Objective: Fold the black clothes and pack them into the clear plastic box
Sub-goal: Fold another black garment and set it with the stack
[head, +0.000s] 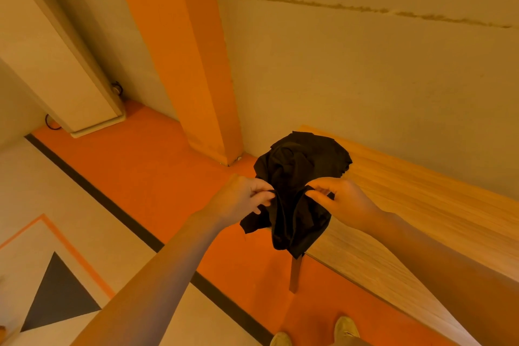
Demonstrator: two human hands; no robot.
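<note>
Both forearms reach out, the left hand (241,196) and right hand (341,199) each pinching the bunched black garment (295,194) in the air over the table (421,205) corner, so it seems unfolding comes first, spreading it flat next; no box shows.

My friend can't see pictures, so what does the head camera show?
Two bare hands, left hand and right hand, pinch a crumpled black garment over the corner of a wooden table. No clear box is in view.
</note>
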